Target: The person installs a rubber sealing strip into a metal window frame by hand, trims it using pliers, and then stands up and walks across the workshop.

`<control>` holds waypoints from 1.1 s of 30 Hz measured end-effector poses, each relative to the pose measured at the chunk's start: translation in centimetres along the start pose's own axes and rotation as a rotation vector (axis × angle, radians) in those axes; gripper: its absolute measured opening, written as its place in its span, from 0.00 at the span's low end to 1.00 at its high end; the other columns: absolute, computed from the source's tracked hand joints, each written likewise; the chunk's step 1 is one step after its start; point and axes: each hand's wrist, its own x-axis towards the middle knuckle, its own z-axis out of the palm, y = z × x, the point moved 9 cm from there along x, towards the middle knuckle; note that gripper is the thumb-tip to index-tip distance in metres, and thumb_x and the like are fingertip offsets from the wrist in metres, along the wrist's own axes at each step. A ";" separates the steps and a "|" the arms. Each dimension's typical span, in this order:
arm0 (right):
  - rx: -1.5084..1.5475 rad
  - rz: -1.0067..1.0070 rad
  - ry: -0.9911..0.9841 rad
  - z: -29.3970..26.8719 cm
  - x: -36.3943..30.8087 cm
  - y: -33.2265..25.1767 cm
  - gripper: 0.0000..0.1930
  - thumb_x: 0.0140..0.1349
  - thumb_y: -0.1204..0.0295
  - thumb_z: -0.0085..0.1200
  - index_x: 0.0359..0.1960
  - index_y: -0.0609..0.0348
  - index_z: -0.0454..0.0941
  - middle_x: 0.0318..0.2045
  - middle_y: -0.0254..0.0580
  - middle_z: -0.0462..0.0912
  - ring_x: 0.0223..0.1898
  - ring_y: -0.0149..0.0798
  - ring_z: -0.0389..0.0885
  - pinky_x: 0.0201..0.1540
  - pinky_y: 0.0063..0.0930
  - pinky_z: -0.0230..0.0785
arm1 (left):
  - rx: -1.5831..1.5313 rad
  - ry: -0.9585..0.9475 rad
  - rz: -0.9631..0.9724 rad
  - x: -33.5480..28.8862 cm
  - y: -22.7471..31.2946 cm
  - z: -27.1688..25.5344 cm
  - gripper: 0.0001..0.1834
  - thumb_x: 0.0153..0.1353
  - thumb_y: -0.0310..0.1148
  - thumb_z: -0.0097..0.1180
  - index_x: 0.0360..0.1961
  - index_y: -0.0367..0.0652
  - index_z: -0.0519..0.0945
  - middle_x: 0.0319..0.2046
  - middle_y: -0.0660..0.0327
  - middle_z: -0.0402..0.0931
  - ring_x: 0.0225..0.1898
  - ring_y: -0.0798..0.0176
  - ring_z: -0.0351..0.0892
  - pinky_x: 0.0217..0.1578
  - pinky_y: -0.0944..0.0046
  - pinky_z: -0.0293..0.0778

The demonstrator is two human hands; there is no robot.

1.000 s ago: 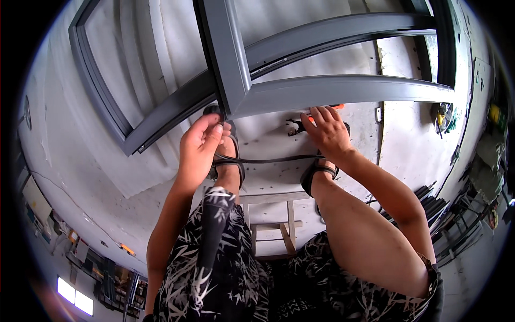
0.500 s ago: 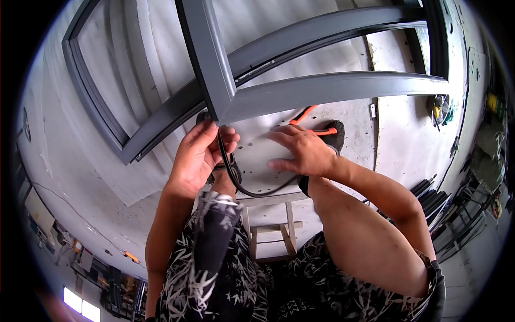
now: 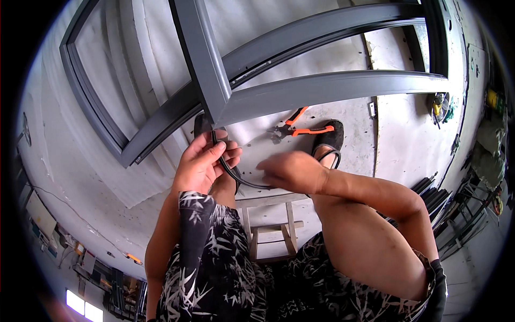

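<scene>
A thin black rubber strip [image 3: 234, 174] hangs in a curve below the mitred corner of a grey window frame [image 3: 221, 102]. My left hand [image 3: 203, 163] is closed on the strip, pinching it between thumb and fingers just under that corner. To the right, my right hand [image 3: 296, 172] is smeared by motion, its fingers bent. The strip runs toward it, but whether the fingers grip it is hidden. Beyond the right wrist, a loop of black strip [image 3: 338, 156] shows by my right foot. Pliers with orange and black handles [image 3: 311, 130] lie spread on the floor beyond that hand.
A second grey frame [image 3: 96, 91] lies beneath the first. A small wooden stool [image 3: 273, 228] stands between my legs. Dark bars [image 3: 426, 198] are bundled on the right, and a roundish item with yellow parts [image 3: 440, 107] sits beside the frame's right end.
My right hand has moved down and slightly left, its fingers more bent, uncovering the pliers. A strip loop now shows by the right foot. My left thumb has shifted lower along the strip.
</scene>
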 end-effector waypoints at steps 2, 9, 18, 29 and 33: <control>-0.504 -0.091 0.181 -2.1 -0.6 -0.3 0.14 0.55 0.67 0.55 0.43 0.55 0.77 0.36 0.41 0.78 0.43 0.46 0.79 0.43 0.39 0.73 | 0.003 0.032 -0.010 -0.2 -0.2 -0.3 0.12 0.68 0.28 0.48 0.50 0.39 0.73 0.42 0.56 0.78 0.46 0.57 0.79 0.50 0.58 0.77; -1.043 -0.093 0.398 -6.6 -0.7 5.0 0.18 0.54 0.73 0.52 0.48 0.56 0.75 0.44 0.41 0.78 0.53 0.43 0.73 0.60 0.39 0.62 | -0.006 0.036 -0.032 -0.9 -1.1 -1.6 0.12 0.69 0.33 0.48 0.46 0.35 0.75 0.41 0.53 0.79 0.46 0.56 0.80 0.51 0.58 0.75; -0.966 -0.006 0.268 -7.8 -0.6 5.5 0.18 0.44 0.72 0.59 0.41 0.56 0.76 0.40 0.42 0.76 0.49 0.43 0.73 0.54 0.38 0.66 | -0.020 -0.026 -0.019 -1.0 -1.0 -1.5 0.13 0.70 0.33 0.46 0.48 0.34 0.73 0.40 0.52 0.78 0.44 0.56 0.80 0.50 0.56 0.75; 0.429 0.269 -0.014 -2.8 0.0 0.6 0.28 0.47 0.69 0.54 0.53 0.67 0.71 0.37 0.56 0.78 0.39 0.49 0.77 0.44 0.35 0.68 | 0.097 0.033 0.053 -0.8 -0.9 -2.2 0.11 0.71 0.33 0.44 0.47 0.37 0.73 0.40 0.54 0.79 0.41 0.59 0.80 0.46 0.59 0.76; 0.559 0.352 0.004 -1.8 1.3 0.6 0.28 0.48 0.69 0.55 0.54 0.67 0.71 0.36 0.53 0.78 0.37 0.46 0.76 0.44 0.34 0.68 | 0.138 0.061 0.059 -1.0 -0.4 -2.3 0.10 0.70 0.32 0.47 0.45 0.37 0.74 0.38 0.56 0.79 0.40 0.61 0.80 0.44 0.61 0.77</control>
